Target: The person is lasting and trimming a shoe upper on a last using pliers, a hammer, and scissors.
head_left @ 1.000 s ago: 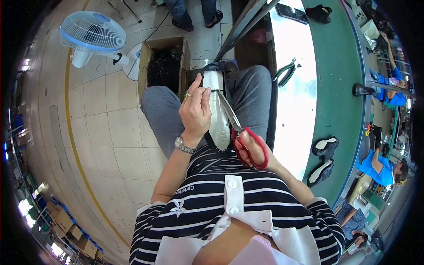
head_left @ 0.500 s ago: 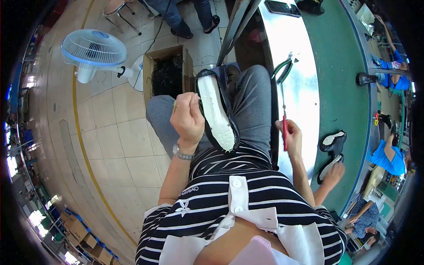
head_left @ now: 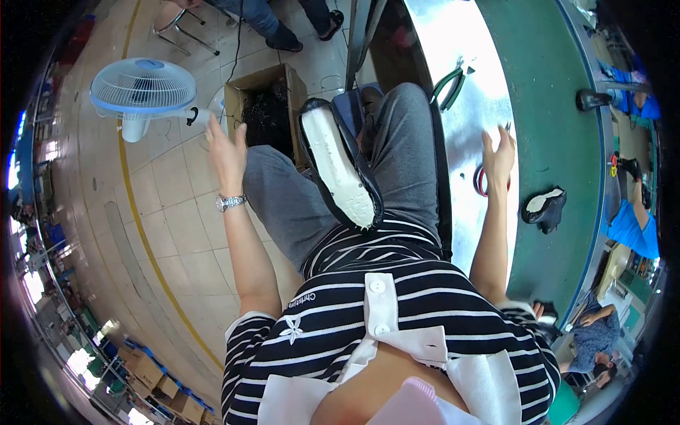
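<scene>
A black shoe with a white sole-side face [head_left: 338, 166] rests on my lap, lying lengthwise between my thighs with neither hand on it. My left hand [head_left: 228, 152], a watch on its wrist, is out to the left of my knee beside the cardboard box, fingers apart and holding nothing. Over the shiny metal bench my right hand [head_left: 500, 157] is open, thumb and fingers spread. Next to its wrist lies a red looped handle [head_left: 482, 181]; the rest of that tool is hidden or too blurred to make out. Green-handled pliers [head_left: 449, 86] lie farther up the bench.
The cardboard box [head_left: 294, 81] holds black scraps. A white-and-blue fan [head_left: 145, 88] stands at the left. Beyond the metal bench [head_left: 453, 35], a green surface [head_left: 528, 92] carries another black shoe [head_left: 545, 210]. Other people are at the far right and top.
My right hand has let go of the red-handled tool and moved up and right. My left hand has moved left, away from the shoe, and opened. A co-worker's hand has taken one shoe away.
</scene>
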`<state>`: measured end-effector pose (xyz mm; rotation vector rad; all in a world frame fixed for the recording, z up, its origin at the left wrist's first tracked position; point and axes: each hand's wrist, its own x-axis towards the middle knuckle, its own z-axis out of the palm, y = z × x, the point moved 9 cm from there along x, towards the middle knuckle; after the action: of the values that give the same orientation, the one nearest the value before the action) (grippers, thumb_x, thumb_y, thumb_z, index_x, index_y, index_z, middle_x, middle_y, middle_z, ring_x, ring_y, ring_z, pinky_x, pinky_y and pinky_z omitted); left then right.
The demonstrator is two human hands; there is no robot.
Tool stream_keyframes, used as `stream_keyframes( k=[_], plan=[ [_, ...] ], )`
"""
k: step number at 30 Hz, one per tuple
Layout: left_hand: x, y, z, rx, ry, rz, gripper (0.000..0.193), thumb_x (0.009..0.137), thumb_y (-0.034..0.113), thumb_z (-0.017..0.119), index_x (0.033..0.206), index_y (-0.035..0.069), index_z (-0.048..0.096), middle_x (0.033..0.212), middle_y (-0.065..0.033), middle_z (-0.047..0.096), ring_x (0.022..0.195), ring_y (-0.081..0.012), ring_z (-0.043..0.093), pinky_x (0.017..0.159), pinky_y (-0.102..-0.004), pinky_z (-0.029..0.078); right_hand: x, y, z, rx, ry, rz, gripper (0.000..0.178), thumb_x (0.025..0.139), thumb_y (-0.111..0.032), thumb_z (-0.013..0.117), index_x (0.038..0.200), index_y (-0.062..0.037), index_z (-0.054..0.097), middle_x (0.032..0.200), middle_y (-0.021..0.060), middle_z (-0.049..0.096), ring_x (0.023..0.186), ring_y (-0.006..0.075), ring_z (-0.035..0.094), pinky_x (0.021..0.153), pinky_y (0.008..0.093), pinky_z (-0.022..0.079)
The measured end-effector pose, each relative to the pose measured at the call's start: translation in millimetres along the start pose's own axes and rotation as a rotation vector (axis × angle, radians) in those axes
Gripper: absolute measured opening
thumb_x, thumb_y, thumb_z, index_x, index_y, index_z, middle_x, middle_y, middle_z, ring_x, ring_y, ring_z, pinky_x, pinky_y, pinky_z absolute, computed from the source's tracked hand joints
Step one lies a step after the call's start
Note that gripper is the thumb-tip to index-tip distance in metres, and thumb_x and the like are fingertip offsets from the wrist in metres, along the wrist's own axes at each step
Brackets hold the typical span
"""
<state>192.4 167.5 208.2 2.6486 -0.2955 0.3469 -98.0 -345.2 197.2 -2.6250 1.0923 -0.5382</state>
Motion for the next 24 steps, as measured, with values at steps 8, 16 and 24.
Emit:
stream_keyframes(
  k=[8,16,24],
  plan=[
    [-62.6,199.7,-19.4,-0.347,-0.160,0.593,0.053,0.094,0.031,0.056,0.139,0.004,0.047,0.143,-0.0174,0.045,0.137,-0.0316,0.036,0.111,-0.0443,0.029,110.4,-60.4,106.8,-0.156,-0.108,0.069,0.093,0.075,-0.066,0.064,0.125,0.0096,0.045,0.119,0.0360,0.052,0.111,0.0464,0.054,0.094,0.0470,0.046],
    [-37.7,284.1,48.0,-0.276,-0.394,0.735,0.047,0.089,0.040,0.061,0.118,0.002,0.063,0.117,-0.0179,0.063,0.116,-0.0335,0.055,0.104,-0.0429,0.037,109.1,-65.5,107.5,-0.040,-0.415,0.032,0.057,0.078,-0.029,0.057,0.120,0.0078,0.050,0.097,0.0300,0.064,0.100,0.0423,0.062,0.091,0.0464,0.047],
    [47.4,252.7,84.9,-0.520,-0.630,0.475,0.035,0.089,0.033,0.060,0.109,0.005,0.068,0.091,-0.0189,0.069,0.080,-0.0318,0.067,0.075,-0.0382,0.052,25.0,-39.9,28.1,0.802,-0.679,0.553,0.071,0.083,-0.019,0.068,0.144,-0.0004,0.036,0.100,0.0074,0.069,0.088,0.0115,0.059,0.080,0.0257,0.042]
  ],
)
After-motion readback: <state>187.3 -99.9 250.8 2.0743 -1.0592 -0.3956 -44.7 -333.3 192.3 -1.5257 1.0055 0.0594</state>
